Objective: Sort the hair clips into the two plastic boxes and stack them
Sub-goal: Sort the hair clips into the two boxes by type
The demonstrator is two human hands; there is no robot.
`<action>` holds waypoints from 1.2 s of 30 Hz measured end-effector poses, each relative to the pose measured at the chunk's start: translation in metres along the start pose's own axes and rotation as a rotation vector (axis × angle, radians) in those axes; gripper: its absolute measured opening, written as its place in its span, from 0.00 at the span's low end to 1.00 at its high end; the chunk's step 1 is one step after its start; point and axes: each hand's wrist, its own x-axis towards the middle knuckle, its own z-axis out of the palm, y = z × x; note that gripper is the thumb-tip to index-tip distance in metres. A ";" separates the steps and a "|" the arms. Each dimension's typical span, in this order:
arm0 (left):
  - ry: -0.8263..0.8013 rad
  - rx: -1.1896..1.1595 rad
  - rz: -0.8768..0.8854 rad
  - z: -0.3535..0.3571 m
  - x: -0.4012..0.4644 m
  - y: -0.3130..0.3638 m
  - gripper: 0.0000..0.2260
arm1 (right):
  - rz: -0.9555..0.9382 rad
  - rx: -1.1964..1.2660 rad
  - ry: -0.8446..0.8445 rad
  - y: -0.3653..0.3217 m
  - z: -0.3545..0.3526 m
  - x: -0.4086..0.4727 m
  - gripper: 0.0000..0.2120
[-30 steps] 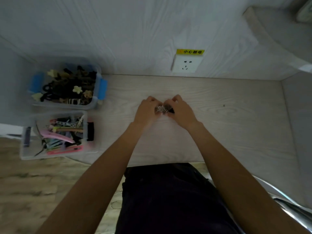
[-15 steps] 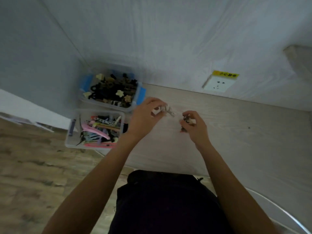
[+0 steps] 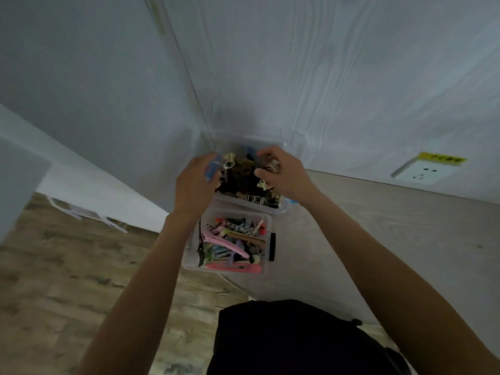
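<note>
1. Pale wood-grain tabletop (image 3: 378, 239) against grey walls; socket (image 3: 422, 171) on the wall at right; wooden floor (image 3: 54, 280) at left.
2. Far box (image 3: 273, 211) of dark clips in the corner; near box (image 3: 266, 266) of coloured clips just before it.
3. Left hand (image 3: 194, 185) and right hand (image 3: 281, 171) over the far box, fingers curled; grip unclear.

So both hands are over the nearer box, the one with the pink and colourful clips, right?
Not quite. In the head view both the left hand and right hand are over the farther box, the one with dark clips. The nearer box of pink and colourful clips is untouched.

At frame centre I see the far clear box (image 3: 278, 209), lidless, holding dark claw clips (image 3: 240, 174). Just below it sits the near clear box (image 3: 266, 269), lidless, holding colourful flat clips (image 3: 232, 247).
</note>
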 end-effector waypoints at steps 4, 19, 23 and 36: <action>-0.022 0.100 0.049 0.002 -0.004 -0.022 0.16 | -0.187 -0.301 -0.074 -0.011 0.030 0.046 0.21; -0.015 0.107 0.050 0.016 -0.009 -0.031 0.07 | -0.272 -0.749 -0.195 0.004 0.050 0.066 0.12; 0.021 0.057 0.000 0.018 -0.002 -0.031 0.06 | -0.207 -0.470 0.047 -0.001 0.032 0.065 0.08; 0.029 0.130 0.031 0.012 -0.007 -0.029 0.05 | -0.624 -0.811 -0.134 0.007 0.033 0.043 0.11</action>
